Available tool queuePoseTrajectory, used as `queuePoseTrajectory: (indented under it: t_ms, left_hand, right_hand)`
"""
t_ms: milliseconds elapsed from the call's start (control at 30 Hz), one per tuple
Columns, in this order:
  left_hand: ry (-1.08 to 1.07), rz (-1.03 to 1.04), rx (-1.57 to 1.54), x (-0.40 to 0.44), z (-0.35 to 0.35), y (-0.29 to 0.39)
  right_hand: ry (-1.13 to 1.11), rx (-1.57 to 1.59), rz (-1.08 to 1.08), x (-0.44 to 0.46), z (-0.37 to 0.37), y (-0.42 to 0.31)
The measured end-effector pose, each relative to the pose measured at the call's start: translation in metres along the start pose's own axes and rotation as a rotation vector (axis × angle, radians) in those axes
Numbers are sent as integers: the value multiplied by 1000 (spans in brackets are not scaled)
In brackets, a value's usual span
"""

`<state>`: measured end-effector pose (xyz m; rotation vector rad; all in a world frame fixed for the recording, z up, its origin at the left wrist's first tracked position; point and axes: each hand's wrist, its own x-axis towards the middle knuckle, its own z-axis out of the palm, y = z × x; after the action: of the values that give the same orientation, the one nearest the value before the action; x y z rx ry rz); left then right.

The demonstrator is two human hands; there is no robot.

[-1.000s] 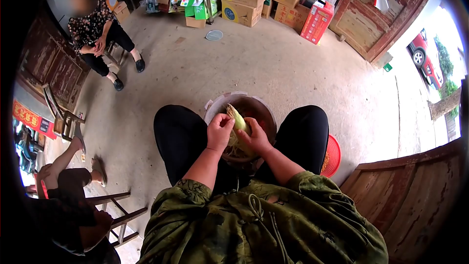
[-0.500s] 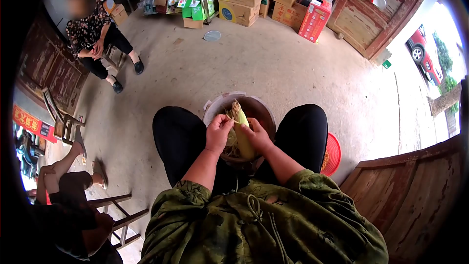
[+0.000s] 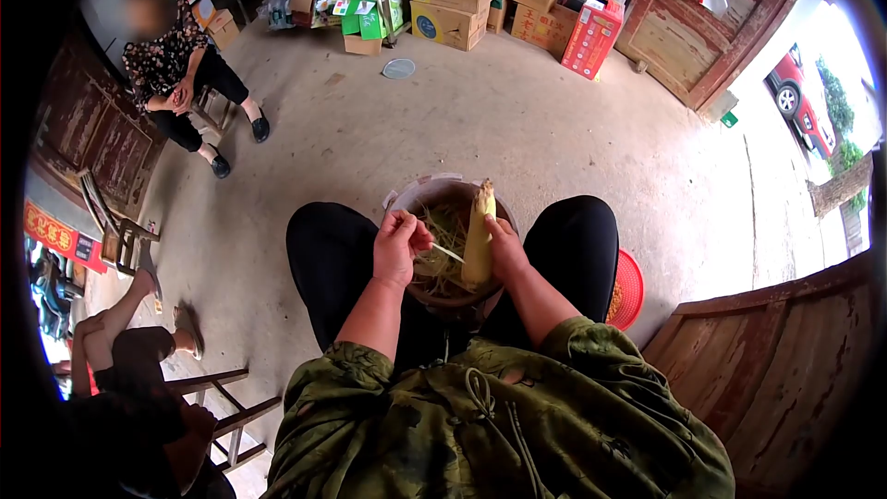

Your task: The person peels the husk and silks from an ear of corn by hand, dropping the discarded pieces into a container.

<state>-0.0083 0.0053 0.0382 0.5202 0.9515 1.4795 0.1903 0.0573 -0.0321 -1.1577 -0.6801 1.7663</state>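
An ear of corn (image 3: 477, 245), pale yellow-green with a brown tip pointing away from me, stands nearly upright in my right hand (image 3: 508, 254). That hand is closed around its right side. My left hand (image 3: 398, 246) is pinched on a thin pale strip of husk (image 3: 449, 252), which stretches across to the lower part of the ear. Both hands are over a round tub (image 3: 404, 194) between my knees. Shredded husks (image 3: 436, 279) lie inside the tub, partly hidden by the hands and the ear.
A red basket (image 3: 632, 288) with yellow grains sits beside my right knee. One person (image 3: 189, 65) sits at the upper left, another (image 3: 139, 351) at the lower left by a wooden stool (image 3: 236, 420). Cardboard boxes (image 3: 453, 0) line the back. A wooden panel (image 3: 767, 342) stands at right.
The ear has moved right and turned more upright in my right hand. My left hand has drawn away to the left, with the husk strip now stretched between it and the ear.
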Motion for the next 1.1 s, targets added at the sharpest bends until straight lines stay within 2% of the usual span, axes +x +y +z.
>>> queuePoseTrajectory:
  t_ms: [67, 133, 200, 267, 333, 400, 467, 533, 567, 633, 667, 733, 867, 933, 1000, 1100]
  left_hand:
    - [37, 54, -57, 4, -4, 2]
    - [50, 109, -100, 4, -8, 8]
    - [83, 131, -115, 4, -8, 14]
    - [75, 181, -93, 3, -10, 21]
    - [68, 185, -79, 5, -15, 26]
    - [125, 253, -254, 10, -26, 34]
    - [46, 277, -251, 14, -32, 33]
    - [75, 150, 216, 7, -15, 34]
    - [83, 103, 365, 6, -16, 24]
    - [57, 42, 547, 10, -19, 0]
    - [28, -5, 609, 9, -15, -8]
    - [-141, -18, 635, 5, -8, -23]
    - [-289, -4, 659, -7, 13, -39]
    - [-274, 48, 719, -8, 15, -40]
    - [-239, 90, 665, -8, 15, -38]
    - [-209, 100, 681, -7, 13, -37]
  right_hand:
    - [2, 8, -11, 8, -8, 3]
    - [129, 159, 32, 9, -10, -1]
    - [109, 152, 7, 19, -20, 3]
    - [257, 212, 15, 21, -22, -2]
    - [295, 214, 16, 26, -28, -2]
    - [359, 186, -35, 28, -36, -2]
    - [308, 204, -50, 31, -42, 0]
    - [135, 261, 46, 32, -42, -1]
    - [132, 260, 46, 28, -42, 0]
    - [-27, 286, 157, 10, -28, -12]
    - [-27, 284, 156, 9, -24, -11]
    - [-35, 246, 202, 8, -17, -7]
    - [-160, 258, 264, 9, -11, 1]
    - [-153, 219, 226, 1, -1, -1]
    - [-204, 74, 96, -6, 8, -3]
    - [-251, -23, 51, -18, 19, -7]
